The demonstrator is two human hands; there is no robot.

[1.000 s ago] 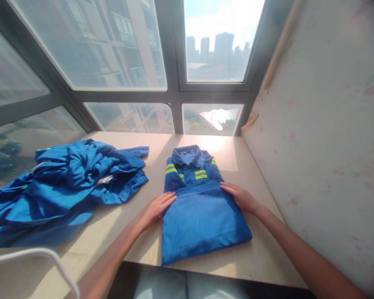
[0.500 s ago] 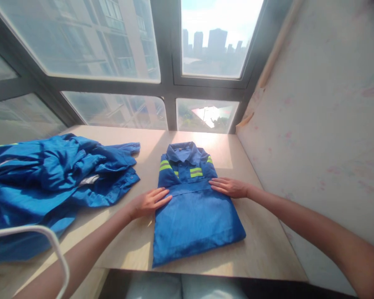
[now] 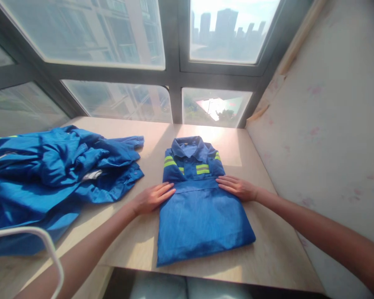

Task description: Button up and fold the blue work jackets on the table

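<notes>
A folded blue work jacket (image 3: 202,220) lies flat on the wooden tabletop, its collar toward the window and yellow-green reflective strips across the chest and shoulders. My left hand (image 3: 152,198) rests on its left edge, fingers stretched out over the cloth. On the right edge, at about the same height, lies my right hand (image 3: 238,189), also flat with the fingers extended. Neither hand grips the fabric. A second blue garment (image 3: 59,174) sits in a crumpled heap to the left, apart from both hands.
The wooden tabletop (image 3: 277,249) runs up to the grey-framed window (image 3: 173,101). A pale flowered wall (image 3: 339,137) bounds it on the right. At lower left, a white curved tube (image 3: 51,245) crosses in front of the heaped garment and my left forearm.
The view has shifted slightly, so the jacket and hands appear a little farther right. Both hands stay on the jacket's side edges, and the folded shape looks the same.
</notes>
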